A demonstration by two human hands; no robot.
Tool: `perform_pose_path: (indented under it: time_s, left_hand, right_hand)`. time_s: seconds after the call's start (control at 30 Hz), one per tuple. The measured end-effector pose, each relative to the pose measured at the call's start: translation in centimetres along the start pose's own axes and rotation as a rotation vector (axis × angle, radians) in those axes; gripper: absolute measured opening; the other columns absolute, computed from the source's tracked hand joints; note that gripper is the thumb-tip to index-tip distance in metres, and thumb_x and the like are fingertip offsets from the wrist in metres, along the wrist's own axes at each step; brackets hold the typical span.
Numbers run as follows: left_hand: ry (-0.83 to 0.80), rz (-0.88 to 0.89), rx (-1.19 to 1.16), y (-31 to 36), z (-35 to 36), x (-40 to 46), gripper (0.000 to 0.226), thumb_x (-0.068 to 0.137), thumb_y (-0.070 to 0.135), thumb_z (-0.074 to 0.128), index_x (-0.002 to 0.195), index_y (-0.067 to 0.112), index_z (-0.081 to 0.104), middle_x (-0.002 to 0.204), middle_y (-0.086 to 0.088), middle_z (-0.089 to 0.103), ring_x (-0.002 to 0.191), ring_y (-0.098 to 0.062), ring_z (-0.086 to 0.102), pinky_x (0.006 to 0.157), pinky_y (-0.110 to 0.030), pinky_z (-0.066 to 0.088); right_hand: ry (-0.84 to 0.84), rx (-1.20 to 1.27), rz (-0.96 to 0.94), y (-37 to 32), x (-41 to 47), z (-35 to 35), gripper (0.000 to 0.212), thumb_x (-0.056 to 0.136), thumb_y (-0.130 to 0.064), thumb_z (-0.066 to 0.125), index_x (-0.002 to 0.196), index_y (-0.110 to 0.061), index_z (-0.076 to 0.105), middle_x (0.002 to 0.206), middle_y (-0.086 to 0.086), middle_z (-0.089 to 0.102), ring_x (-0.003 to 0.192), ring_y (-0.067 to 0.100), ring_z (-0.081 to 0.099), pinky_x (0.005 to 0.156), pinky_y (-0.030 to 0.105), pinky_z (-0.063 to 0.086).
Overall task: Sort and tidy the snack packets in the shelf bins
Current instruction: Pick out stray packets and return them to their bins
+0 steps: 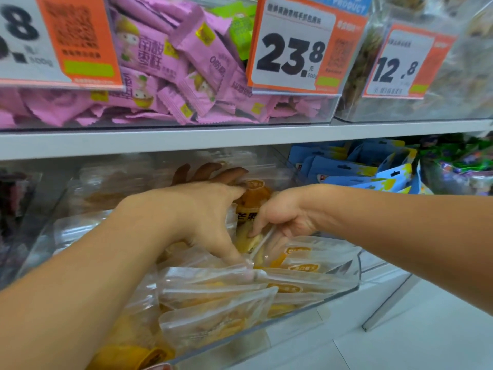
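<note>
Both hands reach into the clear bin [346, 287]: left [202, 212] fingertips hidden, right [280, 217] pinching a mango packet [256, 244].

Packets [218, 287] in bin [356, 265] under shelf [186, 141]

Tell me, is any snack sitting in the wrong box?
Yes, it looks so. A few green packets sit among the pink packets in the top bin, so they seem mixed in. Below, the clear mango packets lie tumbled at different angles while both hands sort them.
</note>
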State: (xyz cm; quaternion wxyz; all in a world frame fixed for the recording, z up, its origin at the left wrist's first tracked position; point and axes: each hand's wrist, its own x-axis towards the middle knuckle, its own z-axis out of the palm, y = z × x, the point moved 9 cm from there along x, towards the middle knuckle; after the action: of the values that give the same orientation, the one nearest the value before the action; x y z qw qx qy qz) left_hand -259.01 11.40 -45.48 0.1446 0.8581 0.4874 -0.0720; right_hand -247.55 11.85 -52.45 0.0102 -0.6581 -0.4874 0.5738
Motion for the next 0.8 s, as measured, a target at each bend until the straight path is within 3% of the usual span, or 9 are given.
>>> perform_pose_path:
  time_s: [0.13, 0.27, 0.33, 0.37, 0.43, 0.53, 0.67, 0.73, 0.8]
  left_hand:
    - [0.017, 0.009, -0.008, 0.4, -0.2, -0.1, 0.131, 0.044, 0.072, 0.084, 0.155, 0.042, 0.022, 0.152, 0.018, 0.040, 0.131, -0.010, 0.047, 0.107, -0.031, 0.044]
    - [0.044, 0.023, 0.010, 0.2, -0.2, 0.1, 0.126, 0.048, 0.071, 0.085, 0.154, 0.042, 0.024, 0.151, 0.018, 0.042, 0.130, -0.010, 0.048, 0.106, -0.030, 0.044]
    - [0.054, 0.033, 0.012, 0.2, -0.2, 0.2, 0.129, 0.043, 0.079, 0.080, 0.154, 0.043, 0.024, 0.151, 0.020, 0.040, 0.132, -0.010, 0.047, 0.108, -0.032, 0.044]
    - [0.070, 0.039, -0.001, 0.2, -0.3, 0.3, 0.129, 0.041, 0.086, 0.074, 0.153, 0.044, 0.026, 0.151, 0.021, 0.040, 0.133, -0.009, 0.046, 0.109, -0.033, 0.043]
    - [0.131, 0.056, -0.045, 0.6, -0.8, 0.3, 0.119, 0.043, 0.094, 0.063, 0.147, 0.043, 0.038, 0.147, 0.021, 0.046, 0.131, -0.009, 0.048, 0.108, -0.034, 0.043]
    - [0.206, 0.076, -0.018, 1.2, -1.7, 0.0, 0.098, 0.055, 0.086, 0.069, 0.139, 0.040, 0.050, 0.138, 0.021, 0.054, 0.123, -0.007, 0.053, 0.104, -0.032, 0.046]
    - [0.187, 0.085, -0.020, 1.8, -1.9, -0.7, 0.104, 0.043, 0.091, 0.065, 0.134, 0.042, 0.053, 0.126, 0.026, 0.053, 0.117, -0.004, 0.054, 0.099, -0.028, 0.046]
    - [0.228, 0.107, -0.019, 2.2, -2.2, -0.5, 0.074, 0.055, 0.085, 0.069, 0.113, 0.040, 0.061, 0.106, 0.025, 0.059, 0.097, -0.004, 0.059, 0.083, -0.028, 0.049]
    - [0.317, 0.141, 0.002, 2.2, -2.4, 0.0, 0.039, 0.075, 0.066, 0.070, 0.089, 0.029, 0.064, 0.091, 0.014, 0.063, 0.083, -0.011, 0.059, 0.075, -0.031, 0.050]
  right_hand:
    - [0.105, -0.026, -0.061, -1.0, -2.1, -1.1, 0.011, 0.099, -0.001, 0.053, 0.093, 0.002, 0.062, 0.090, 0.015, 0.071, 0.075, 0.022, 0.069, 0.076, 0.034, 0.059]
    - [0.287, -0.044, -0.176, -2.8, -5.5, -3.9, 0.021, 0.096, -0.004, 0.059, 0.076, -0.004, 0.064, 0.072, 0.010, 0.068, 0.054, 0.012, 0.066, 0.059, 0.018, 0.057]
    - [0.350, 0.073, -0.226, -2.8, -6.7, -5.4, 0.023, 0.095, -0.002, 0.056, 0.074, -0.003, 0.064, 0.067, 0.010, 0.068, 0.064, 0.017, 0.068, 0.071, 0.021, 0.057]
    - [0.363, 0.148, -0.244, -2.6, -7.2, -6.0, 0.022, 0.094, -0.001, 0.055, 0.075, -0.002, 0.065, 0.067, 0.011, 0.069, 0.071, 0.021, 0.070, 0.077, 0.026, 0.058]
    - [0.336, 0.263, -0.257, -2.1, -7.7, -6.2, 0.020, 0.094, 0.000, 0.055, 0.078, 0.002, 0.067, 0.071, 0.014, 0.071, 0.077, 0.025, 0.071, 0.076, 0.031, 0.058]
    - [0.288, 0.322, -0.230, -1.7, -7.7, -5.6, 0.018, 0.095, 0.001, 0.054, 0.086, 0.006, 0.069, 0.073, 0.015, 0.072, 0.067, 0.024, 0.071, 0.068, 0.025, 0.057]
    - [0.313, 0.349, -0.212, -1.8, -7.3, -5.5, 0.021, 0.098, 0.001, 0.049, 0.110, 0.010, 0.064, 0.078, 0.019, 0.072, 0.055, 0.024, 0.071, 0.061, 0.021, 0.057]
    - [0.344, 0.326, -0.218, -1.9, -7.3, -5.6, 0.023, 0.099, 0.000, 0.048, 0.115, 0.011, 0.061, 0.085, 0.022, 0.070, 0.055, 0.023, 0.070, 0.061, 0.021, 0.058]
    - [0.365, 0.306, -0.235, -2.2, -7.3, -5.6, 0.028, 0.102, -0.006, 0.046, 0.122, 0.010, 0.054, 0.090, 0.025, 0.069, 0.056, 0.026, 0.070, 0.060, 0.025, 0.059]
